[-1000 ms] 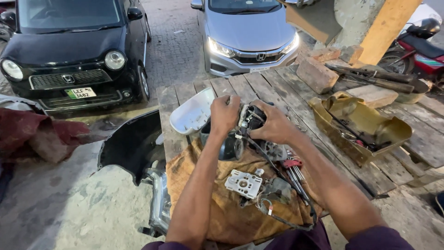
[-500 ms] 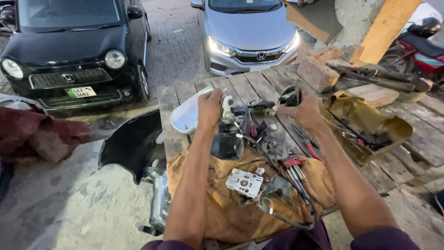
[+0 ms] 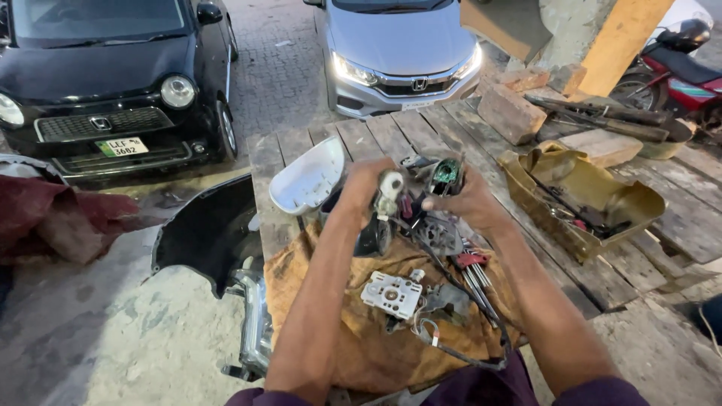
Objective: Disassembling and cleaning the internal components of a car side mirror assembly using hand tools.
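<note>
Brown cloth (image 3: 376,353) covers the workbench's (image 3: 361,139) near edge; above it, my left hand (image 3: 366,184) and right hand (image 3: 466,201) both grip a wired mirror mechanism (image 3: 421,192).

Quick count: two cars parked, one black car (image 3: 113,83) and one silver car (image 3: 402,49). One red motorbike (image 3: 677,68), one white mirror cover (image 3: 308,180), one white square plate (image 3: 391,295), one orange cloth (image 3: 376,346), one yellow tray (image 3: 635,199), two bricks (image 3: 511,113) (image 3: 602,146).

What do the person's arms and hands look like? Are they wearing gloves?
No gloves. The left hand and the right hand are bare, and so are both forearms. Dark purple sleeves show only near the shoulders. No watch or rings can be seen.
</note>
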